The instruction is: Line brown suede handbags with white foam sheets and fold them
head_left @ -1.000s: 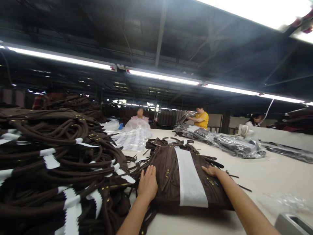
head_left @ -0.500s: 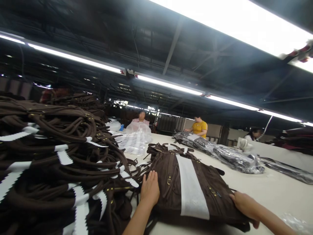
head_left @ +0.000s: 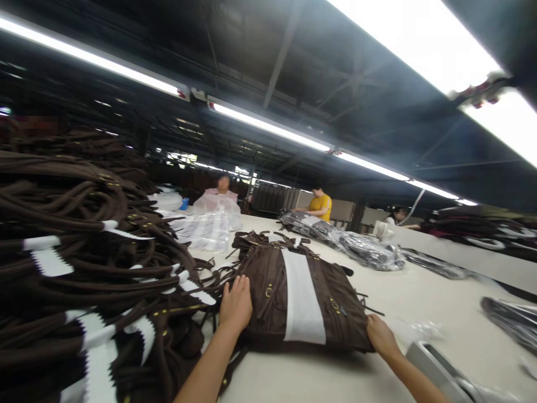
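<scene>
A dark brown bag (head_left: 348, 302) lies on the pale table, with a wide white strip (head_left: 304, 296) across its front and small brass-coloured buckles. Flat against the bag's left side rests my left hand (head_left: 237, 302), fingers extended and not wrapped round it. My right hand (head_left: 381, 336) has its fingers closed on the bag's lower right edge; the thumb side shows, and the fingertips are partly hidden. Thin dark cords stick out beyond the bag's right side. At its far end are handles (head_left: 260, 240) with white wrapping.
A tall heap of brown bags (head_left: 138, 291) with white-wrapped straps crowds the left. Clear plastic packaging (head_left: 205, 229) and plastic-wrapped goods (head_left: 369, 252) lie farther back. A grey device (head_left: 436, 369) stands at lower right. A person in yellow (head_left: 321, 206) and other people work beyond.
The view has swung to the right, so the bag and both hands appear farther left. The grey device has come into sight. Both hands stay on the bag.
</scene>
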`<state>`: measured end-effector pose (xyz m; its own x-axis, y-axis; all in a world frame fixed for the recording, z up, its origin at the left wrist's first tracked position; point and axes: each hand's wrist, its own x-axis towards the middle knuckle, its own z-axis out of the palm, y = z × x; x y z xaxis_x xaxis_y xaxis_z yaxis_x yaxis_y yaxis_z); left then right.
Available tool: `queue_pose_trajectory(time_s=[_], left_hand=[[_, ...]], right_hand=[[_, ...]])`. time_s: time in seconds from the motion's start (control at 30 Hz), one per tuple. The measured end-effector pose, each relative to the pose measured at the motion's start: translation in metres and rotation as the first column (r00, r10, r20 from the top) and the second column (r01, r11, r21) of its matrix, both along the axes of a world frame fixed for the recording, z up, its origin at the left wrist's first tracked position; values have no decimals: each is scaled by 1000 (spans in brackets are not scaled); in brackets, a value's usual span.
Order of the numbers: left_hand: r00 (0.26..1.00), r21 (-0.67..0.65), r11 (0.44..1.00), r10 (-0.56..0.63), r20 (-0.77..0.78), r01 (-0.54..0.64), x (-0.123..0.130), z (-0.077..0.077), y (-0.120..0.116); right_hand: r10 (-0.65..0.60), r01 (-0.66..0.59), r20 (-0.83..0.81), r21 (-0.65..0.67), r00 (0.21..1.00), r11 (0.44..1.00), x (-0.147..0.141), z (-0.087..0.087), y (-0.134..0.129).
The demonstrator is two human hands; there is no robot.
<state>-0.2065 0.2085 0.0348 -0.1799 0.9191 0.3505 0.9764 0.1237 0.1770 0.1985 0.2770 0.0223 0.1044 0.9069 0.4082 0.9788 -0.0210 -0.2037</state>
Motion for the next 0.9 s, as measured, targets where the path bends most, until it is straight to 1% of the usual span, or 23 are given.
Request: queue_pose_trajectory(time_s=[0.03,0.07,0.1,0.13,0.17,0.2,0.23,0.27,0.3,0.33,0.4,0.43,0.53,0.57,0.6,0.67,0.73,0.8,0.9], left_hand=[[1000,3,1000,-8,-2,8,0,1,0],[1000,5,1000,-16,-2,16,-1,2,0],[1000,7,1000,-26,-1,26,-2,3,1],[999,8,999,-36,1,36,-4,3,1],[999,8,999,-45,4,45,-5,3,2],[999,7,999,-50,7,50,-6,2,4],[999,7,999,-51,11,51,-7,1,5],[999,6,999,-49,15,49,-7,0,6],[999,6,999,-45,18,45,-8,-2,7],[999,6,999,-42,20,42,-10,-4,9],[999,7,999,-39,25,39,-13,-7,12],[999,8,999,-42,27,41,-15,-9,14],[999,22,999,-37,39,36,-20,-15,22],[998,31,999,-33,45,31,-22,-16,25],[998,43,999,-29,51,27,-23,-17,28],[998,67,998,-22,66,17,-24,-16,31],[997,98,995,-20,81,12,-24,-12,32],[996,138,990,-21,91,8,-24,-6,31],[994,208,978,-23,103,1,-22,6,28]], right_hand=[[-42,41,34,10,999,999,-6,10,-7],[-19,9,105,100,994,995,-11,19,-15],[46,-82,191,184,981,979,-17,27,-23],[138,-206,282,226,949,952,-22,33,-32],[242,-339,367,228,898,913,-26,36,-40],[344,-451,426,180,837,874,-30,37,-49],[436,-533,456,105,776,840,-32,35,-57],[502,-578,465,28,730,815,-33,31,-65],[533,-593,467,-23,706,805,-35,26,-71],[531,-589,477,-36,700,808,-36,20,-76],[483,-583,535,21,693,812,-43,8,-83],[458,-593,570,65,683,803,-49,1,-85],[455,-675,640,137,619,725,-71,-13,-85],[455,-688,643,158,616,708,-79,-17,-83],[447,-686,635,184,630,704,-87,-20,-81],[423,-658,600,242,679,714,-99,-25,-76],[421,-631,555,262,718,730,-107,-28,-69],[441,-619,516,244,735,746,-113,-29,-60],[436,-575,475,195,764,794,-122,-30,-46]])
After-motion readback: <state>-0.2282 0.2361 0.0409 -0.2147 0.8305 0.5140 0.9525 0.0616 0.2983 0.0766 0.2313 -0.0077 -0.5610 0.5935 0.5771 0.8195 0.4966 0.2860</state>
